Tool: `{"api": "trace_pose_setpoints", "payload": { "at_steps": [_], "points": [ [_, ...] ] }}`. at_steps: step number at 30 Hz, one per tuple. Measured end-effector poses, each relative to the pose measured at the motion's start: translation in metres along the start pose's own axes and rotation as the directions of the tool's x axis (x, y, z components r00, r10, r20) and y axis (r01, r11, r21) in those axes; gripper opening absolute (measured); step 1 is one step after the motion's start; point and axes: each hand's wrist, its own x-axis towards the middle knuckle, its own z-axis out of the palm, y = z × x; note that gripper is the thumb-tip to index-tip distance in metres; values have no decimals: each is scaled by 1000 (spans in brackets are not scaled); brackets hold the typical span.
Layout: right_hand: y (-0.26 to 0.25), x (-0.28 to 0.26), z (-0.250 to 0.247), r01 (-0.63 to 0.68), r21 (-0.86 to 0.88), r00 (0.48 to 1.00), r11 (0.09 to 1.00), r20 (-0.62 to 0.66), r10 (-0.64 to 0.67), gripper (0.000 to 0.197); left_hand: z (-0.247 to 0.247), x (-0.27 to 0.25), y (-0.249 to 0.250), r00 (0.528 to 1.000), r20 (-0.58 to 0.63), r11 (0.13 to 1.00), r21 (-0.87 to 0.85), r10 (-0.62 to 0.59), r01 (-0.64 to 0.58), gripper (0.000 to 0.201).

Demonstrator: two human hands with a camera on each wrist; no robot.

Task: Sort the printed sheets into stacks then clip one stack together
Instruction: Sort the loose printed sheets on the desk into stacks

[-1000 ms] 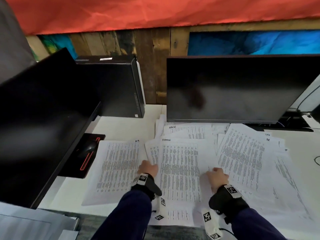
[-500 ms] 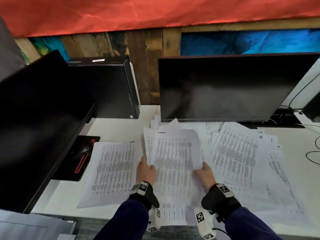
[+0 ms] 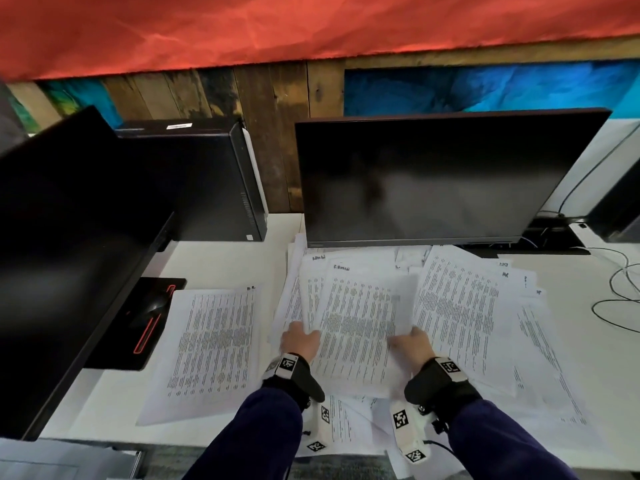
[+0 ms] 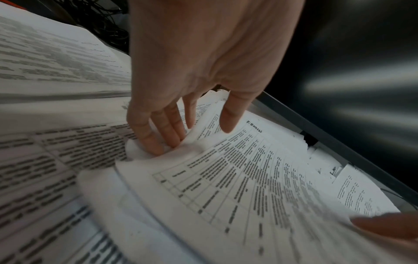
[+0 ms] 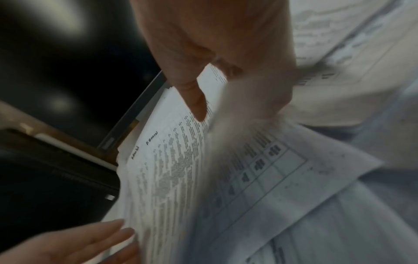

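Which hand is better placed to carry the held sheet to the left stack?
Left, probably. The left hand pinches the sheet on the edge nearest the left stack; the right hand would cross over.

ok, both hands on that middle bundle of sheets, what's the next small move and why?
Probably carry the bundle left and lay it on the separate stack. The left hand and right hand each hold a lower side edge, and the bundle sits raised over the loose pile that still needs sorting.
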Motion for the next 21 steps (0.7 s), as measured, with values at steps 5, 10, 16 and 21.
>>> {"api": "trace_pose_setpoints", "payload": {
  "at_steps": [5, 10, 16, 21],
  "points": [
    [1, -10, -43, 27, 283, 999, 959, -46, -15, 25, 9, -8, 5, 982, -166, 994, 80, 90, -78, 43],
    [49, 12, -102, 19, 131, 941, 991, -338, 27, 27, 48, -26, 34, 944, -176, 956, 150, 279, -254, 35],
    [53, 16, -143, -295, -222, 800, 929, -589, 113, 56, 101, -39, 69, 923, 114, 916, 124, 369, -381, 43],
    [37, 36, -169, -285, -167, 871, 944, -457, 182, 74, 125, -39, 85, 939, 246, 969, 0, 241, -248, 47]
  ]
}}
